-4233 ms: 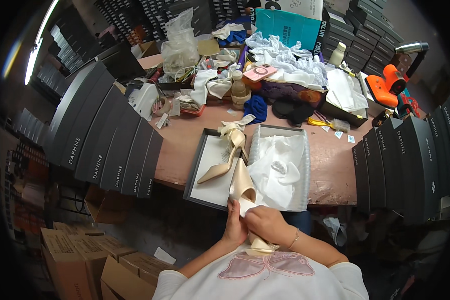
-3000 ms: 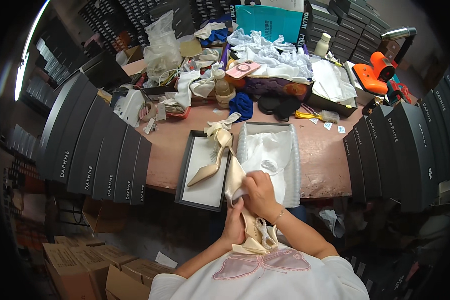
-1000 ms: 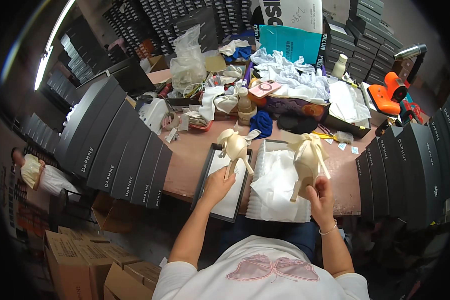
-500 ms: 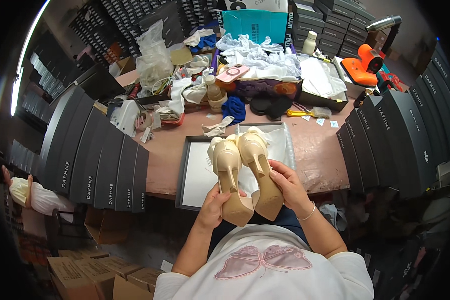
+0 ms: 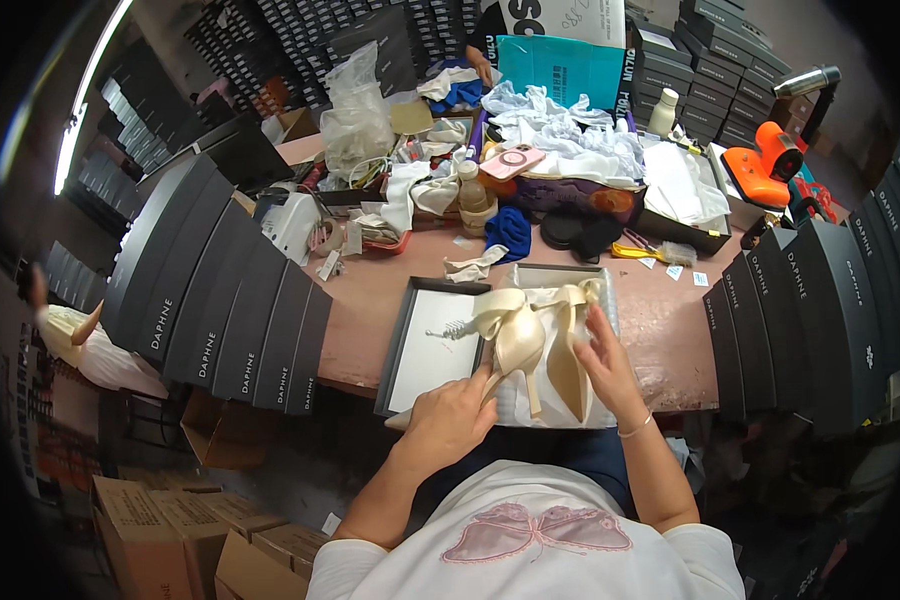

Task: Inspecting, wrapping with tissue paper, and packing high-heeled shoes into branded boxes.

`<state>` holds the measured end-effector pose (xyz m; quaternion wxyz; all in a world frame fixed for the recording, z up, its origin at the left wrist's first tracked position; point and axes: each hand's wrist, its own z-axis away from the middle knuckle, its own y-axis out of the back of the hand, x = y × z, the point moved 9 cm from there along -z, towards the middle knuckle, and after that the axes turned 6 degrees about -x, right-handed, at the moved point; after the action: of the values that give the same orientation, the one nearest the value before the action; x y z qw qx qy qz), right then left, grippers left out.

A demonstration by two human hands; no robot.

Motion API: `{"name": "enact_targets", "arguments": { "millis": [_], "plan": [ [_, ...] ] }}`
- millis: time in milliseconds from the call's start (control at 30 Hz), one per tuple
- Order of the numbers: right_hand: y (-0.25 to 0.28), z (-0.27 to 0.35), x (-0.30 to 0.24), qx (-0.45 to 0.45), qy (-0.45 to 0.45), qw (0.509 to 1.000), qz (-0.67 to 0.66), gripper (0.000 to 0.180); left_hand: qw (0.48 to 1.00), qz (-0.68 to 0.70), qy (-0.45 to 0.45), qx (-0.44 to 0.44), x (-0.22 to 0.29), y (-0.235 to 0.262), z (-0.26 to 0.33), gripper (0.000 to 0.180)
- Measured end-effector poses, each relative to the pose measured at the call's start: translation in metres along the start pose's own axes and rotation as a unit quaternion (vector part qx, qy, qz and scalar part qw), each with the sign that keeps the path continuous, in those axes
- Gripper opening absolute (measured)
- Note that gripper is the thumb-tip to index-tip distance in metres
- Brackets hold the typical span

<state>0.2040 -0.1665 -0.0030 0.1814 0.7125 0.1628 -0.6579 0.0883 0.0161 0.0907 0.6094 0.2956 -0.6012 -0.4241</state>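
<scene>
Both forearms come up from the bottom edge. Left hand [image 5: 455, 420] is back-up, grip wrapped around the front of one beige shoe [image 5: 520, 345], toe poking out left, thin heel pointing back at the wearer. Right hand [image 5: 615, 375] is more upright, grip loosely spread right beside the second shoe [image 5: 567, 375]; can't tell if it's touching. Both shoes are over the bubble-wrap-lined box [image 5: 515, 408], next to a white-bottomed dark tray [image 5: 435, 345]. Half a second ago they were side by side, closer to the body, soles facing the camera. Way back past the surface [image 5: 670, 340], another person's hand [image 5: 479, 65] has shown up near a teal box [image 5: 560, 70].
</scene>
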Motion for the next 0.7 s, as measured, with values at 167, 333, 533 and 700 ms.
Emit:
{"name": "enact_targets", "arguments": {
  "millis": [167, 333, 533, 700],
  "plan": [
    [-0.069, 0.026, -0.024, -0.077, -0.080, 0.913, -0.392, 0.079, 0.998, 0.003, -0.053, -0.042, 0.022, -0.018, 0.005, 0.047],
    [-0.062, 0.036, -0.012, -0.035, -0.098, 0.925, -0.366, 0.063, 0.935, 0.346, -0.059, -0.040, 0.009, -0.035, -0.002, 0.035],
    [-0.067, 0.043, -0.008, -0.069, -0.112, 0.927, -0.350, 0.060, 0.820, 0.555, 0.043, -0.131, -0.006, -0.075, -0.007, 0.021],
    [-0.073, 0.049, -0.007, -0.079, -0.141, 0.913, -0.375, 0.059, 0.774, 0.612, 0.075, -0.143, -0.004, -0.082, -0.006, 0.017]
  ]
}}
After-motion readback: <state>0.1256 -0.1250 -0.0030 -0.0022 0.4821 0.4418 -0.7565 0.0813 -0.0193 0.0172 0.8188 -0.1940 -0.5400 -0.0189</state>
